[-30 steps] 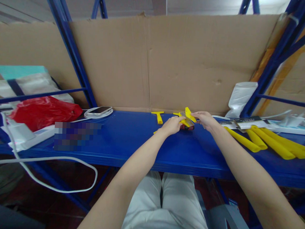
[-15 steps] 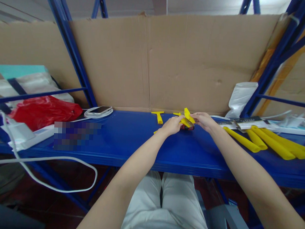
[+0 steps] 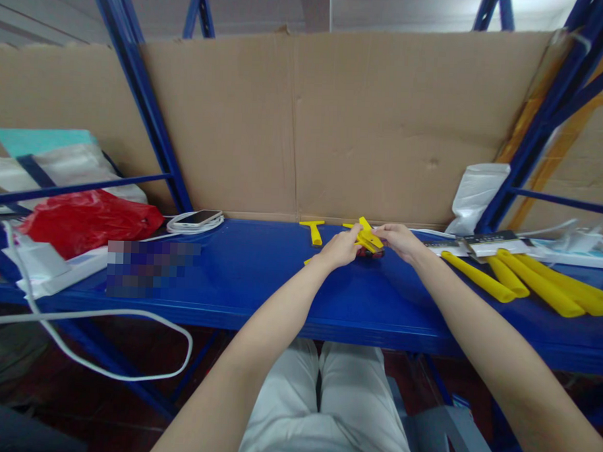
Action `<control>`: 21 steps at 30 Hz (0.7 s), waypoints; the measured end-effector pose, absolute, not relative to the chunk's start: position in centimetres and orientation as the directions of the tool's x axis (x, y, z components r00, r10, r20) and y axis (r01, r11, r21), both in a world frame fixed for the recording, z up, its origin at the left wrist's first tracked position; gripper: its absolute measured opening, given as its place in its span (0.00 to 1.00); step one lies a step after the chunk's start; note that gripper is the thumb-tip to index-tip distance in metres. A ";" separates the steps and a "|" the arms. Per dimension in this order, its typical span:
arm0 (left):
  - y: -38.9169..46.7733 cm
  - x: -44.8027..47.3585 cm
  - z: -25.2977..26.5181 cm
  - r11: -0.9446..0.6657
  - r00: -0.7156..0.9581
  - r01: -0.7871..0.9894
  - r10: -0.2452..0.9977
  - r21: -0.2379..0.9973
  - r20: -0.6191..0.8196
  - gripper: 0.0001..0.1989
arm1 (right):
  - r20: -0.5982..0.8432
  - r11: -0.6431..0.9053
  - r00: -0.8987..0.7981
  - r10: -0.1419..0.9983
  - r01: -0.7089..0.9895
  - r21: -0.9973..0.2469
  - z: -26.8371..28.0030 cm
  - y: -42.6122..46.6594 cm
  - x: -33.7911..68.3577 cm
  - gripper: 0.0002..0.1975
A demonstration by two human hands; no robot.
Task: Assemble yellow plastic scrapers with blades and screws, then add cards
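Over the blue bench, my left hand and my right hand hold a yellow plastic scraper head between them. The left fingers close on its left side, and the right fingertips pinch its right end. Just beneath it shows a small dark red and black object, mostly covered, its kind unclear. A T-shaped yellow piece lies behind my left hand. Part of another yellow piece peeks out at the back, and a small yellow tip shows beside my left wrist.
Several yellow tubular handles lie to the right, in front of flat packets. A white plastic bag leans by the rack post. On the left are a phone on a coiled cable, a red bag and a white power strip.
The yellow scraper head has turned in my fingers; its raised part now tilts left and sits lower. Both hands stay in nearly the same place.
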State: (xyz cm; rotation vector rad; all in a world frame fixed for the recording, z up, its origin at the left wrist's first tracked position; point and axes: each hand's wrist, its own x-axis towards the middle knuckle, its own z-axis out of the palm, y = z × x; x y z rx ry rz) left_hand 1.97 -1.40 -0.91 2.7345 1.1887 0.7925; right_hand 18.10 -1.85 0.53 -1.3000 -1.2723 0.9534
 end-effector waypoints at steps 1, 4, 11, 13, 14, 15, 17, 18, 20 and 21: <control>-1.4 2.0 -0.9 -0.702 0.573 0.669 0.696 0.245 0.432 0.21 | 0.123 0.102 0.118 0.985 0.172 -0.980 0.4 -1.7 18.2 0.10; -1.4 2.0 -0.9 -0.701 0.579 0.676 0.695 0.227 0.426 0.21 | 0.134 0.109 0.119 0.984 0.197 -0.974 0.1 -1.5 18.2 0.09; -1.3 2.0 -1.0 -0.710 0.574 0.668 0.683 0.223 0.451 0.20 | 0.110 0.082 0.152 0.982 0.177 -0.981 0.6 -1.9 17.8 0.12; -1.3 2.0 -1.0 -0.715 0.572 0.660 0.678 0.231 0.462 0.19 | 0.093 0.072 0.140 0.986 0.150 -0.986 0.8 -2.1 17.7 0.12; -1.3 2.0 -1.0 -0.717 0.571 0.656 0.675 0.234 0.467 0.19 | 0.086 0.066 0.136 0.987 0.143 -0.988 0.8 -2.2 17.7 0.12; -1.2 2.0 -1.1 -0.720 0.571 0.652 0.672 0.237 0.472 0.20 | 0.080 0.061 0.135 0.988 0.138 -0.989 0.9 -2.2 17.6 0.12; -1.2 2.0 -1.1 -0.727 0.572 0.644 0.665 0.240 0.480 0.20 | 0.067 0.050 0.133 0.989 0.130 -0.990 1.0 -2.3 17.5 0.12; -1.2 2.0 -1.1 -0.729 0.573 0.641 0.662 0.239 0.482 0.20 | 0.060 0.044 0.135 0.989 0.123 -0.991 1.0 -2.4 17.5 0.12; -1.2 2.0 -1.1 -0.728 0.572 0.644 0.663 0.236 0.483 0.20 | 0.051 0.036 0.136 0.989 0.114 -0.993 1.1 -2.4 17.4 0.11; -1.2 2.0 -1.1 -0.726 0.572 0.647 0.664 0.234 0.482 0.19 | 0.050 0.035 0.138 0.989 0.115 -0.993 1.1 -2.4 17.4 0.11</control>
